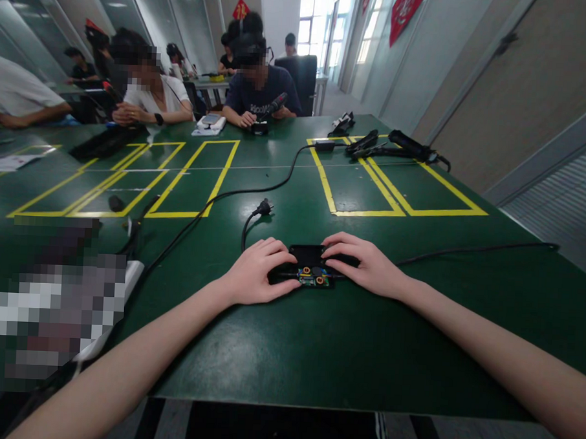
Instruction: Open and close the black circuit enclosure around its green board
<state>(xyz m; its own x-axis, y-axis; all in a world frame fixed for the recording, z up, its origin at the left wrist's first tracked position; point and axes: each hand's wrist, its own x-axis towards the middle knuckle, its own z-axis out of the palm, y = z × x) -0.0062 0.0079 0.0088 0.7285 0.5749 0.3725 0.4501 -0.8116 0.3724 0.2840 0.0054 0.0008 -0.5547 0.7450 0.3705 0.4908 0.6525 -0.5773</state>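
Observation:
A small black power adapter [307, 254] lies open on the green table [345, 351], its circuit board [312, 276] with copper coils showing at the near side. My left hand [255, 271] rests on the adapter's left end with fingers curled over it. My right hand [363, 264] covers its right end, fingers laid across the black casing. Black cords run out from both sides: one loops left to a plug [263, 209], one trails right [476, 249] across the table.
Yellow tape rectangles [367, 184] mark the table top. More black adapters and cables [388, 145] lie at the far right. A white power strip [132, 274] sits at the left beside a blurred patch. Several other people sit at the far side.

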